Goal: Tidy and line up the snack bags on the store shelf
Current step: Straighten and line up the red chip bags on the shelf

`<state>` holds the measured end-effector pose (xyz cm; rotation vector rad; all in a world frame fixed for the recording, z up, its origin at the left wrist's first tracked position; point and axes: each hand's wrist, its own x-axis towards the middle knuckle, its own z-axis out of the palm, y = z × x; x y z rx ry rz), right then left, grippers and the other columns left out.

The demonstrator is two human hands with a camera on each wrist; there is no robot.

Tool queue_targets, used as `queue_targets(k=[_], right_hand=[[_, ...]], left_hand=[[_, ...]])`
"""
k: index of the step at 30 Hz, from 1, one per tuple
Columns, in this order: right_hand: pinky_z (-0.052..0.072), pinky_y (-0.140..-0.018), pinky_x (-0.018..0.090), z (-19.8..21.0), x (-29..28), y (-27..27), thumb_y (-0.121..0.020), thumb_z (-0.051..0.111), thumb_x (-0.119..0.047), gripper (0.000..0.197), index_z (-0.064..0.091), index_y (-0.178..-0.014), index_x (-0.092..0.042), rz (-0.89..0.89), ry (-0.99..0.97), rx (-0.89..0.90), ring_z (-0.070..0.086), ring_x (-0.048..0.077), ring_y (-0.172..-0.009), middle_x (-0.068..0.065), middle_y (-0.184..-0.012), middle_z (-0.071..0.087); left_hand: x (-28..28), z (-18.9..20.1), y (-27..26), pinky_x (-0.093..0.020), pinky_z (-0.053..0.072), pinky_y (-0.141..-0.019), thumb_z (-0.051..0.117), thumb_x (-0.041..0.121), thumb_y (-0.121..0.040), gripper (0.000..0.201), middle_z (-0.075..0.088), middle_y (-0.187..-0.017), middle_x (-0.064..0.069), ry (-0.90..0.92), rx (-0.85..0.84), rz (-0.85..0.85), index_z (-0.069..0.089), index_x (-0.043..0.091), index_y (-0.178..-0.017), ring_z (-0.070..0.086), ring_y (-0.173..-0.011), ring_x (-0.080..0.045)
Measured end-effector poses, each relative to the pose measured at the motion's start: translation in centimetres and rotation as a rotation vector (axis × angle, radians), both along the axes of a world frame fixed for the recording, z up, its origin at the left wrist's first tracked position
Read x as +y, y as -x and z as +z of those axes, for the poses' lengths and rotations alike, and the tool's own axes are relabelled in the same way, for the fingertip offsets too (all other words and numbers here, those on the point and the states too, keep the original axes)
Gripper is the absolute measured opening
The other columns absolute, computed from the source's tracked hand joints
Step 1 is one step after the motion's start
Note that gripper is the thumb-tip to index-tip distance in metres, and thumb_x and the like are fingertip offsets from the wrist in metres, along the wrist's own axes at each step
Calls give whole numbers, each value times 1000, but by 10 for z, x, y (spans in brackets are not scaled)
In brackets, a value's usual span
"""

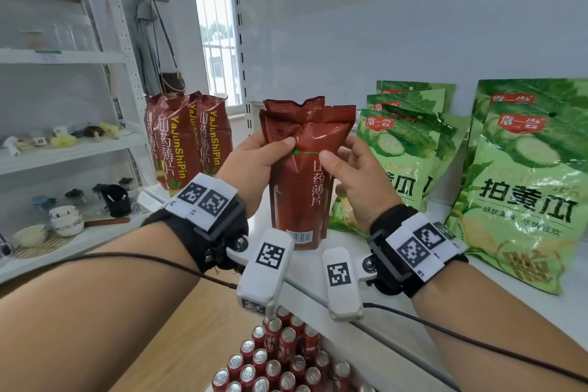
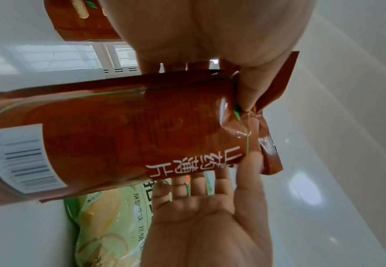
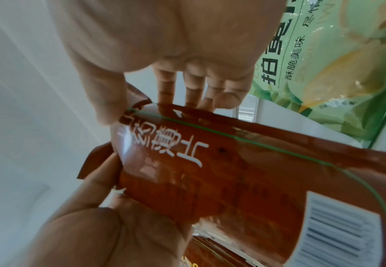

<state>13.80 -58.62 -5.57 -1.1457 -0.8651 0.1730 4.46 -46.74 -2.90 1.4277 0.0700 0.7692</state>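
I hold a small bunch of red-brown snack bags (image 1: 302, 188) upright, their bottoms on the white shelf (image 1: 525, 312). My left hand (image 1: 254, 162) grips their upper left side, thumb on the front. My right hand (image 1: 353, 169) grips the upper right side, thumb on the front, fingers behind. The left wrist view shows the front bag (image 2: 123, 137) with its barcode and my left thumb (image 2: 247, 90) pressing its creased top. The right wrist view shows the same bag (image 3: 221, 171) between both hands. More red-brown bags (image 1: 187, 143) stand at the shelf's left end.
Green cucumber snack bags (image 1: 407, 143) stand in rows right of my hands, with a larger one (image 1: 525, 188) leaning at far right. Several red cans (image 1: 280, 356) stand on the level below. A white rack with bowls (image 1: 63, 219) is at left.
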Motion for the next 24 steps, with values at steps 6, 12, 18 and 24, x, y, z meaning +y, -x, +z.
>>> queue_targets(k=[6,12,18,24], right_hand=[[43,-50,9,7,-1,2,-90,56,-6,18,65,-86,-22,-74,-101,-20,58,-5,-56,-15,-66,63],[46,-55,11,5,0,3,-90,57,-8,18,66,-86,-23,-57,-102,-32,60,-2,-62,-14,-71,67],[39,-63,27,4,10,-3,-87,63,-33,20,50,-79,-20,-457,135,-90,47,12,-57,-4,-66,48],[52,-65,26,11,30,20,-70,55,-66,59,54,-106,-19,-105,204,-47,63,14,-80,2,-93,64]], left_hand=[[5,-2,-1,-20,53,-56,56,11,-91,15,75,-78,4,29,13,-30,69,18,-91,70,-67,-9],[7,-5,5,-21,54,-59,55,18,-92,14,75,-83,4,23,30,-36,69,19,-93,70,-72,-8],[13,-7,15,-19,51,-67,51,32,-94,26,73,-84,11,-108,62,-70,74,28,-83,67,-76,-1],[38,-6,29,-41,38,-83,46,15,-60,52,69,-104,6,-150,88,-141,71,26,-104,58,-93,-15]])
